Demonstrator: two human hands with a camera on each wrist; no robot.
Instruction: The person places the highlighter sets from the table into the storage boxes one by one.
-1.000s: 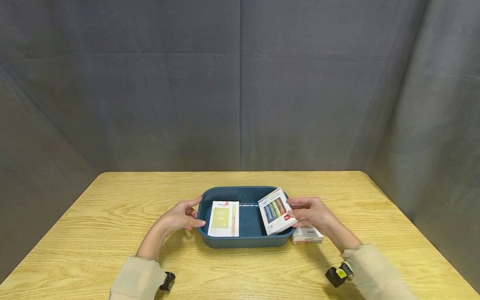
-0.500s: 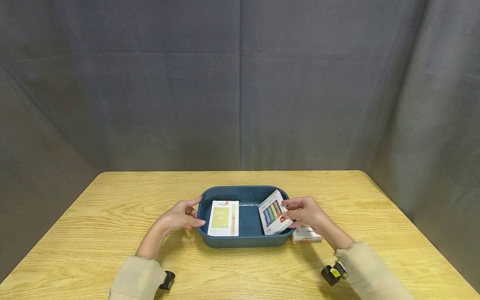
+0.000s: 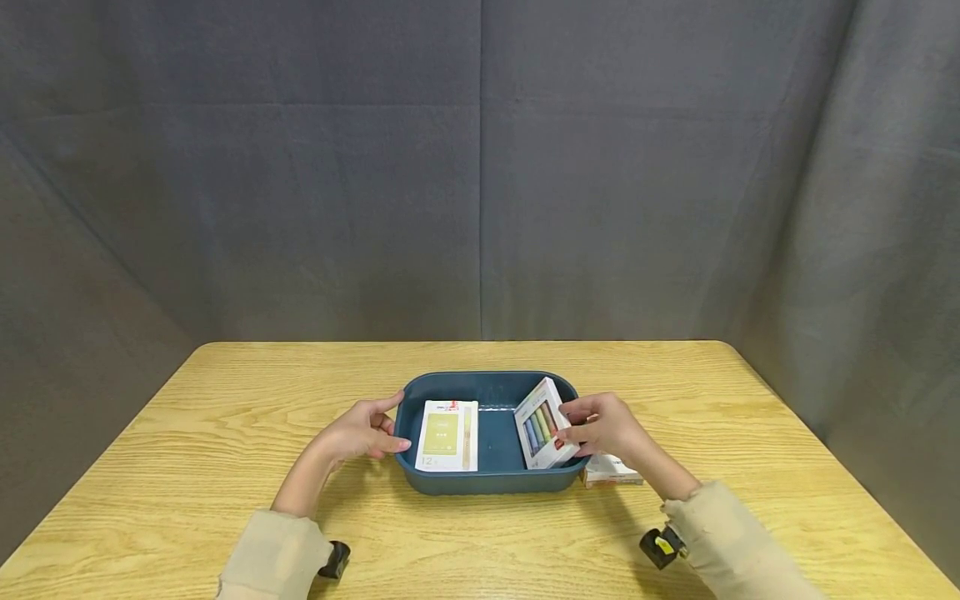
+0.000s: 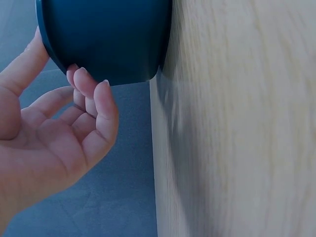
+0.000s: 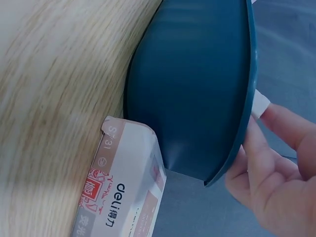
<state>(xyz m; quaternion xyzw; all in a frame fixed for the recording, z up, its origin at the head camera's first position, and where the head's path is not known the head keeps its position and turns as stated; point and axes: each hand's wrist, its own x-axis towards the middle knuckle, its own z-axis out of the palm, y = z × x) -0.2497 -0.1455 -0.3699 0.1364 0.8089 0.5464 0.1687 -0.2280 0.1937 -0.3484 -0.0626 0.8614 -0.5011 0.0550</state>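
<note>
A dark blue plastic basin (image 3: 491, 485) stands on the table. My left hand (image 3: 365, 431) holds its left end, with a thumb over the rim and curled fingers against the outer wall (image 4: 98, 34). At the basin's right end my right hand (image 3: 606, 429) pinches a white box (image 3: 538, 425) by its right side. The box stands tilted inside the basin, its window showing thick coloured pens. In the right wrist view only a white corner (image 5: 260, 104) of it shows past the rim. A flat white box with a yellow-green panel (image 3: 441, 437) lies in the basin's left half.
Outside the basin's right end, a white deli box (image 5: 123, 182) lies on the wooden table (image 3: 480, 550), partly under my right hand in the head view. Grey curtains (image 3: 480, 183) rise behind the table and at both sides. Each wrist carries a small black camera (image 3: 335, 560).
My right hand has moved slightly left with the box of pens, which now sits lower and tilts more steeply in the basin. The left hand and basin have stayed in place.
</note>
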